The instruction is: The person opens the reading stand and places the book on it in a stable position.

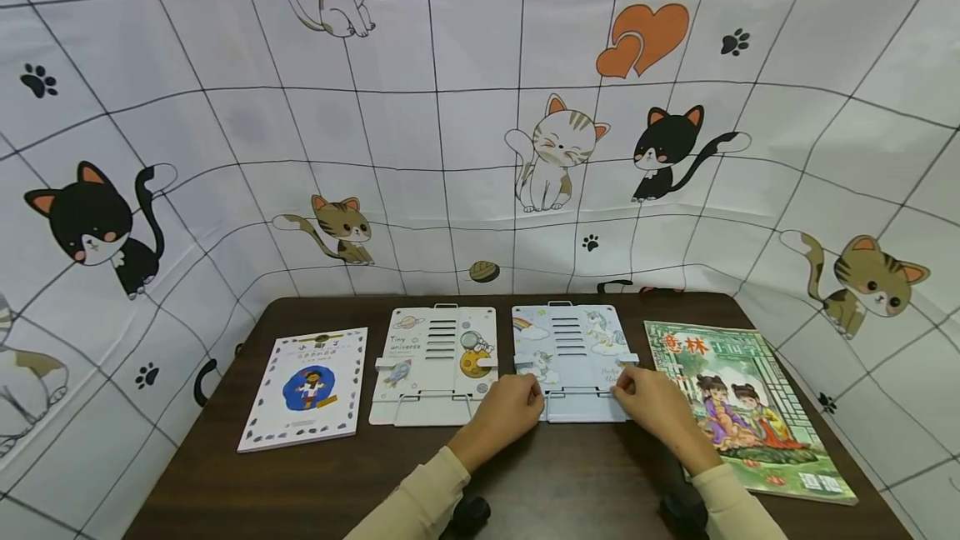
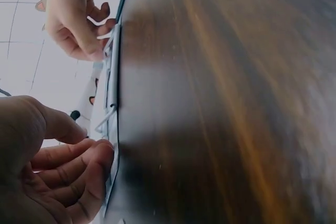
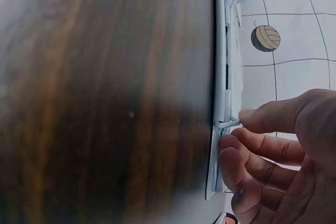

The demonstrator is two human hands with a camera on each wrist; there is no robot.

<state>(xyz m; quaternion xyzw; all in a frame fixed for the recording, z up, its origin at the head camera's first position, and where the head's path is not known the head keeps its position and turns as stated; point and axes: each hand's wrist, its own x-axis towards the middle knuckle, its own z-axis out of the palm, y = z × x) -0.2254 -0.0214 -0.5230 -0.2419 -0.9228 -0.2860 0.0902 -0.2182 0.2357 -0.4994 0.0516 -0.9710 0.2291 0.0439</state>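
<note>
A white book stand with unicorns and a rainbow [image 1: 570,373] lies flat on the dark wooden table, slots up its middle and a wire page holder along its lower part. My left hand [image 1: 502,411] is at its lower left corner, fingers curled, thumb and fingertips at the edge beside the wire. At the lower right corner my right hand [image 1: 656,411] pinches the wire end [image 3: 229,124] between thumb and forefinger, other fingers bent along the edge. Just left lies a second book stand marked "Tiny universe" [image 1: 408,369], partly overlapped by my left hand.
A white booklet with a blue circle [image 1: 311,423] lies on the table [image 1: 555,482] at the left. A green illustrated magazine [image 1: 750,390] lies at the right, partly under my right forearm. A cat-patterned cloth [image 1: 480,132] hangs behind the table and at both sides.
</note>
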